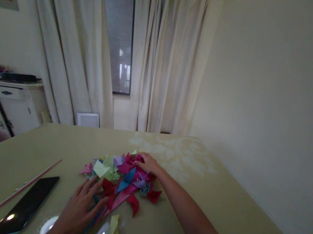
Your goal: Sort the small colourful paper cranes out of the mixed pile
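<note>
A heap of small folded paper pieces [123, 175] in red, pink, blue, green and purple lies on the yellow-green table [205, 203]. My right hand [146, 163] reaches across to the heap's far side, fingers curled down onto the pink pieces there. My left hand [79, 207] lies flat at the heap's near edge, fingers spread over blue and red pieces. One yellow folded piece [114, 228] sits apart in front of the heap.
A dark phone [28, 205] lies left of my left hand, with a thin pink stick [18, 190] beside it. A white cabinet [4, 104] stands at the left, curtains [166, 55] and a window behind the table, a bare wall at the right.
</note>
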A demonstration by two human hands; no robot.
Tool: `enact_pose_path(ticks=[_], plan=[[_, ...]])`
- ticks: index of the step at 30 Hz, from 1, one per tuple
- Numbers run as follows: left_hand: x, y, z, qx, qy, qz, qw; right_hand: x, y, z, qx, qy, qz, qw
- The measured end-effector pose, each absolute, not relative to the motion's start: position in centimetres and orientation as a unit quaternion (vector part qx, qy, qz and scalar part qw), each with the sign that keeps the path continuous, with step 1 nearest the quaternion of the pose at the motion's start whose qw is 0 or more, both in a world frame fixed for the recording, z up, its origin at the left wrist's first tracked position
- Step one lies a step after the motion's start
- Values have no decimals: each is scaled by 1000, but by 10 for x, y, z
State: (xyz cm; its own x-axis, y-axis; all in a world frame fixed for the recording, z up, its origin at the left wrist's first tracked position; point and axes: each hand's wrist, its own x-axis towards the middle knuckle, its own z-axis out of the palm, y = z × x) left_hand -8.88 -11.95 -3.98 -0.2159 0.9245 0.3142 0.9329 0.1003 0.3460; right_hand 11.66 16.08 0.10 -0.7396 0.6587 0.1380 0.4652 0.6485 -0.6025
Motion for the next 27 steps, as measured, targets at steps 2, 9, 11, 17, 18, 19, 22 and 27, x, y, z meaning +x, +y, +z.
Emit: enact_pose_path(ticks=[2, 9, 11, 17, 18, 19, 22, 27], plan=[[-70, -133, -54, -646, -733, -214, 1, 92, 157, 6, -275, -901, 291, 166], [23, -123, -41, -740, -668, -70, -39, 75, 132, 28, -144, -911, 359, 141], [39, -109, -23, -760, -645, -72, -27, 96, 136, 37, -163, -904, 361, 162], [52, -48, 16, -775, -630, -54, 8, 190, 141, 57, -283, -876, 307, 240], [50, -37, 20, -774, -631, -55, 13, 204, 134, 54, -293, -877, 297, 238], [46, -28, 25, -771, -634, -59, 18, 217, 125, 49, -298, -881, 286, 231], [26, -10, 42, -752, -652, -86, 48, 240, 96, 27, -291, -908, 251, 165], [-40, -19, 54, -671, -710, -158, 144, 231, 86, 7, -323, -910, 229, 121]])
